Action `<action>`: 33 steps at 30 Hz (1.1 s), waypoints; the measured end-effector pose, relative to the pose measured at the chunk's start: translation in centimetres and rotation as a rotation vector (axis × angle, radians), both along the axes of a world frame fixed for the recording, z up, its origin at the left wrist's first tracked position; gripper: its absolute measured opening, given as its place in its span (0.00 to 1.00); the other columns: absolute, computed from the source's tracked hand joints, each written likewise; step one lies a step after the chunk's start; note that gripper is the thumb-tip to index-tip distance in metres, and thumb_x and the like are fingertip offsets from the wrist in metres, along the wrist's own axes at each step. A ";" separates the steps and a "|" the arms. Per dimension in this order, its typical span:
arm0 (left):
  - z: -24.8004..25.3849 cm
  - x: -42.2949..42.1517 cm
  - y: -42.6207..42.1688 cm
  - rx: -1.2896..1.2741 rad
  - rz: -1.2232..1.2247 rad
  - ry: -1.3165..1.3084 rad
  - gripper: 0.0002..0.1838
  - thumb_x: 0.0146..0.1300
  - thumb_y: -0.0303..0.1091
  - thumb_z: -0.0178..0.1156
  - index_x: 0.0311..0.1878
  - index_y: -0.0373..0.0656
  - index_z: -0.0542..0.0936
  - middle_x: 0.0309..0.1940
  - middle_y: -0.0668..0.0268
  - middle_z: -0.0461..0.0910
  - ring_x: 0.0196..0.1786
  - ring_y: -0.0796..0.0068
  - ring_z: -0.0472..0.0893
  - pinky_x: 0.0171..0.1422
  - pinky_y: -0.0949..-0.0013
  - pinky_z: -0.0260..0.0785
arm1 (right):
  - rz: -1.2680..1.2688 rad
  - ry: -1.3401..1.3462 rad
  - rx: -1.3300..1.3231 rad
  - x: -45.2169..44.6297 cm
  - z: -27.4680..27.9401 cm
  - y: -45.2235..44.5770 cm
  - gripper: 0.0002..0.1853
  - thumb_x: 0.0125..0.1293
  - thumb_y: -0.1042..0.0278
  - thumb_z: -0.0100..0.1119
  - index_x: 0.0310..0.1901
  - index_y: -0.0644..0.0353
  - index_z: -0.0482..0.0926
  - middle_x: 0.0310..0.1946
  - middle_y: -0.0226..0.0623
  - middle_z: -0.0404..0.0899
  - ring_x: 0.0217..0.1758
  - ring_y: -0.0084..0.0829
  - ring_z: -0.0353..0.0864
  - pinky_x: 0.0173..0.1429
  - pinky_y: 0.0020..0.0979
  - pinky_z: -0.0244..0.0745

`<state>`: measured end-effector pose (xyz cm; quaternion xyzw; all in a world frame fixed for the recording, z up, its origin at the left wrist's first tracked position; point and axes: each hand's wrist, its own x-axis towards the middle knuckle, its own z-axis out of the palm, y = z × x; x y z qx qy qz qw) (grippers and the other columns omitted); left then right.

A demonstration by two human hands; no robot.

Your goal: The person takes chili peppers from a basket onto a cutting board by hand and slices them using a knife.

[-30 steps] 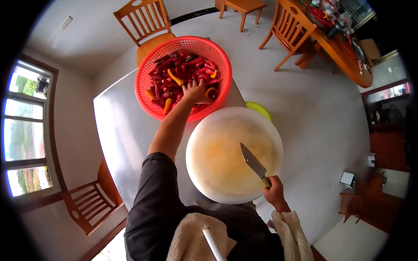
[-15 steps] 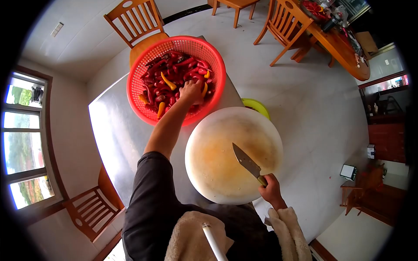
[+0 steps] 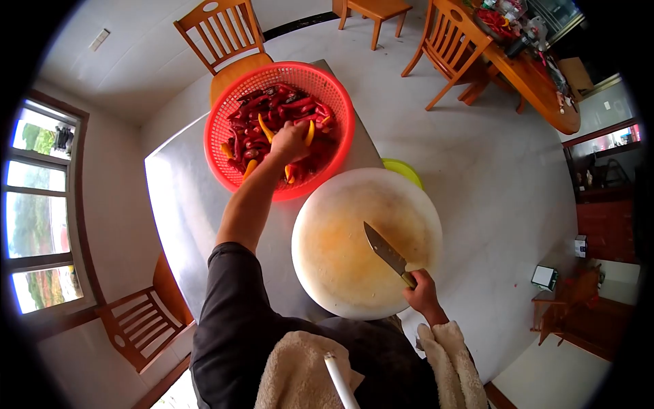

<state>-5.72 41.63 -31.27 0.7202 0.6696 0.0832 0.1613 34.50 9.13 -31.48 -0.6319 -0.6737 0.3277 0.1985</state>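
Note:
My left hand [image 3: 291, 141] reaches into a red plastic basket [image 3: 347, 129] of red chili peppers [image 3: 255, 109], with a few yellow-orange ones among them. Its fingers are curled down on the peppers, and their tips are partly hidden. One yellow pepper [image 3: 310, 133] sticks up right beside the fingers. My right hand [image 3: 422, 292] is closed round the handle of a kitchen knife [image 3: 387, 251]. The blade points up and left over a thick round white cutting board [image 3: 340, 273], whose surface is stained yellow and brown.
Basket and board are on a metal table [image 3: 174, 177]. Behind the board shows a lime-green basin [image 3: 405, 170]. Wooden chairs stand beyond the basket [image 3: 238, 65] and at left [image 3: 139, 327]. A wooden table [image 3: 538, 88] at upper right holds more peppers. A lit cigarette [image 3: 339, 382] juts up at the bottom.
My left hand has shifted slightly left within the basket, its fingers curling in more among the peppers, and some peppers have moved. My right hand and knife stay nearly still.

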 end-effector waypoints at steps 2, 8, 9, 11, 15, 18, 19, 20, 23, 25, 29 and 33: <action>0.1 -2.3 0.9 0.125 0.000 -0.127 0.34 0.38 0.45 0.75 0.51 0.48 0.75 0.44 0.47 0.78 0.49 0.46 0.79 0.54 0.53 0.74 | 0.019 -0.015 -0.010 0.2 0.0 0.1 0.12 0.47 0.75 0.59 0.36 0.65 0.78 0.33 0.47 0.77 0.37 0.50 0.77 0.42 0.43 0.74; 5.7 -6.0 0.1 -0.049 0.093 -0.450 0.46 0.39 0.36 0.72 0.68 0.38 0.69 0.44 0.52 0.83 0.46 0.61 0.83 0.53 0.63 0.76 | 0.038 0.012 0.027 0.1 -0.6 0.5 0.10 0.47 0.75 0.58 0.34 0.64 0.77 0.31 0.47 0.76 0.37 0.51 0.76 0.41 0.45 0.73; 8.0 -5.6 -0.8 -0.093 0.094 -0.492 0.44 0.39 0.35 0.72 0.66 0.39 0.70 0.43 0.54 0.84 0.44 0.63 0.83 0.52 0.64 0.76 | 0.043 0.008 0.023 0.2 -0.6 0.6 0.10 0.47 0.75 0.58 0.34 0.65 0.77 0.32 0.47 0.76 0.37 0.52 0.76 0.41 0.44 0.73; 11.1 -4.9 -2.6 -0.080 0.081 -0.452 0.37 0.41 0.30 0.72 0.61 0.43 0.73 0.37 0.61 0.82 0.39 0.70 0.81 0.46 0.66 0.76 | 0.052 0.017 0.021 0.2 -0.8 0.8 0.10 0.48 0.75 0.59 0.35 0.65 0.77 0.32 0.48 0.77 0.37 0.52 0.77 0.42 0.44 0.73; 15.6 -1.9 -7.3 -0.086 -0.015 -0.434 0.30 0.42 0.28 0.71 0.53 0.43 0.75 0.33 0.65 0.81 0.36 0.74 0.80 0.42 0.68 0.76 | 0.024 0.082 0.026 0.7 -1.1 1.0 0.10 0.52 0.73 0.61 0.37 0.65 0.79 0.34 0.49 0.79 0.38 0.52 0.79 0.43 0.44 0.75; 15.6 1.7 -11.6 -0.128 -0.047 -0.413 0.26 0.44 0.28 0.70 0.49 0.45 0.75 0.32 0.64 0.79 0.37 0.73 0.81 0.42 0.65 0.75 | 0.002 0.110 -0.101 1.8 -0.4 1.3 0.11 0.52 0.72 0.62 0.38 0.65 0.80 0.34 0.49 0.81 0.38 0.49 0.82 0.44 0.41 0.76; 16.6 4.1 -13.5 -0.207 -0.044 -0.379 0.25 0.45 0.28 0.70 0.49 0.45 0.75 0.33 0.62 0.79 0.39 0.70 0.82 0.44 0.63 0.75 | -0.012 0.124 -0.141 2.1 0.1 1.6 0.11 0.52 0.73 0.62 0.38 0.65 0.80 0.34 0.49 0.82 0.38 0.48 0.82 0.44 0.40 0.76; 15.7 6.0 -15.3 -0.165 -0.078 -0.328 0.24 0.47 0.30 0.69 0.50 0.46 0.75 0.36 0.59 0.79 0.42 0.66 0.81 0.47 0.61 0.75 | 0.003 0.113 -0.182 2.7 0.6 2.0 0.13 0.51 0.73 0.62 0.39 0.66 0.80 0.34 0.49 0.82 0.38 0.45 0.83 0.44 0.38 0.77; 12.5 12.3 -19.6 -0.223 -0.098 -0.244 0.22 0.52 0.36 0.67 0.51 0.48 0.77 0.43 0.52 0.77 0.49 0.53 0.78 0.53 0.55 0.72 | 0.036 0.183 -0.243 5.1 0.8 3.1 0.14 0.50 0.72 0.62 0.40 0.67 0.81 0.34 0.49 0.83 0.37 0.43 0.83 0.44 0.37 0.76; 10.2 16.5 -20.6 -0.416 0.017 -0.153 0.26 0.53 0.33 0.64 0.57 0.46 0.74 0.48 0.47 0.75 0.50 0.48 0.78 0.55 0.56 0.74 | 0.053 0.208 -0.285 6.6 1.4 3.7 0.15 0.50 0.72 0.62 0.41 0.69 0.80 0.32 0.48 0.83 0.35 0.39 0.82 0.43 0.36 0.76; 0.8 20.2 -23.9 -0.205 0.225 -0.038 0.32 0.55 0.41 0.66 0.64 0.49 0.70 0.52 0.46 0.71 0.53 0.42 0.75 0.53 0.48 0.73 | 0.012 0.351 -0.505 8.1 2.5 5.0 0.14 0.50 0.76 0.60 0.40 0.71 0.80 0.28 0.40 0.81 0.31 0.28 0.79 0.38 0.30 0.74; 1.0 21.6 -25.0 -0.123 0.325 -0.061 0.44 0.54 0.48 0.68 0.74 0.53 0.60 0.59 0.42 0.66 0.61 0.38 0.69 0.59 0.44 0.69 | -0.042 0.536 -0.709 8.6 3.0 6.1 0.15 0.51 0.78 0.58 0.43 0.69 0.78 0.29 0.33 0.78 0.28 0.24 0.76 0.36 0.27 0.73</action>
